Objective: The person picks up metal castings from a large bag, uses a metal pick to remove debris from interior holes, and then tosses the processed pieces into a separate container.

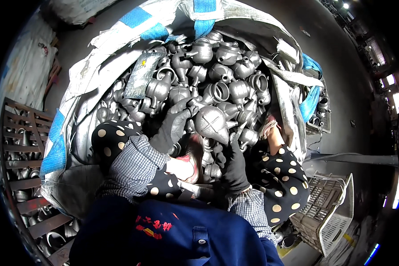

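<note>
Gripping the casting at its upper-left end with the left hand — aiming its long axis down-right, tip-first, toward the right hand with parted fingers.

Metal parts lie in the sack, a sheet on them; a bin stands left, a crate right.

yeah so there's red lettering on the navy top, plus a little yellow mark amongst it
</note>
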### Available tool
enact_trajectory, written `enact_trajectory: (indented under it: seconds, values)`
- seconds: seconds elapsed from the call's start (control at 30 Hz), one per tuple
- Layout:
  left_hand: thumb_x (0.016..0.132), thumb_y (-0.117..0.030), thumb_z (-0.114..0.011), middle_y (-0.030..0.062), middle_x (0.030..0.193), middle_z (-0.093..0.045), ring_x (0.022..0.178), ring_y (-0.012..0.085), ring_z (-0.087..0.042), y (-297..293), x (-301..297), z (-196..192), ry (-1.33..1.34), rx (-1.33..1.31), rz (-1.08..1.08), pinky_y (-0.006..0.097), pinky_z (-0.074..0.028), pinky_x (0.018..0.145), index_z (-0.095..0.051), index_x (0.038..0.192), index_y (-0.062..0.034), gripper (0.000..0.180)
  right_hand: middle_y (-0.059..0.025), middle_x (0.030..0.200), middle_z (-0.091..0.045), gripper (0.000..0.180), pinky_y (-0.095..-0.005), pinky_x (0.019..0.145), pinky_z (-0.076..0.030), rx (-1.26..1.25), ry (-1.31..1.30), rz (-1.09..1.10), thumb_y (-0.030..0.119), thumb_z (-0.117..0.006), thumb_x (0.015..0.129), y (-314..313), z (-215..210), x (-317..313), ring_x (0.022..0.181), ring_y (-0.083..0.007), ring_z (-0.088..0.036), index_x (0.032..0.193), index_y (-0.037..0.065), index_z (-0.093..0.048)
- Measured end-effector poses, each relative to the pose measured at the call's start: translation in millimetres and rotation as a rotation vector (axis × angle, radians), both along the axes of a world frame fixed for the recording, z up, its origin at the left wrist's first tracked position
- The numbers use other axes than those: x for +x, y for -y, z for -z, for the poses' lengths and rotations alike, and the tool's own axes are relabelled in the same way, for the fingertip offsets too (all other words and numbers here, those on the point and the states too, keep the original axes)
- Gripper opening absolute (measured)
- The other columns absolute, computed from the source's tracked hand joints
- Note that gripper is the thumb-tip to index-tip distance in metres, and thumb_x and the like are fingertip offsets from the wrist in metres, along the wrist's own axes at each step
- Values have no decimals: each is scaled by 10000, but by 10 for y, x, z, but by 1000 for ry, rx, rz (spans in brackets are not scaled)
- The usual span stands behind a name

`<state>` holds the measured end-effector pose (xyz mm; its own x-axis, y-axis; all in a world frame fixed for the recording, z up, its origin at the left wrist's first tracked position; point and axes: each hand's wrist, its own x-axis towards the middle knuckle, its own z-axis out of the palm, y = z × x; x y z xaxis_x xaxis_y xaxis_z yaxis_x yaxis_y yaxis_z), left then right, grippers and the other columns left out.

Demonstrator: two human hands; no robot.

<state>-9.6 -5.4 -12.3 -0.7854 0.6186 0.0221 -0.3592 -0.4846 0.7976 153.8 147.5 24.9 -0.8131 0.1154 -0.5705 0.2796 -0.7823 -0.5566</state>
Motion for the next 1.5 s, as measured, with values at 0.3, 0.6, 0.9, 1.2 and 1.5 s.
enact_trajectory:
  seconds: [0.3,0.6,0.9,1.2,1.5]
  values:
    - [931,-46,-540,62,1116,-625,1079,154,-560,-38,36,-106,255,-151,-106,299,-405,1005,-617,1139,6,228,21,840,-605,433,-154,464,-283,189,-139,20,257,-485,976,17,-142,-52,557,-14,-405,1338,19,-492]
    - [944,-68,-554,35,1102,-622,1049,119,-561,8,-45,23,133,-157,-80,275,-417,981,-583,1207,-12,271,39,651,-522,315,-181,436,-274,113,32,135,319,-460,993,45,-96,-33,496,-31,-379,1022,29,-580]
    - [910,-52,-562,20,1086,-632,1068,135,-566,90,-167,51,206,-26,161,281,-425,976,-610,1154,-41,249,9,631,-533,395,-196,393,-257,-17,37,136,395,-434,1017,81,-166,-24,431,-60,-367,974,35,-590]
    - [953,-98,-552,46,1008,-627,936,189,-636,69,-177,183,503,73,183,342,-565,811,-592,1068,-58,129,-5,753,-616,368,-188,451,-330,222,92,12,342,-461,996,142,22,35,508,-44,-434,1075,6,-592]
    - [993,-246,-502,95,1164,-635,1072,209,-618,-37,-6,314,653,237,151,384,-524,927,-547,1254,-31,341,-11,779,-623,216,-171,386,-303,113,-18,-86,242,-398,998,160,39,73,481,-46,-430,1090,89,-520]
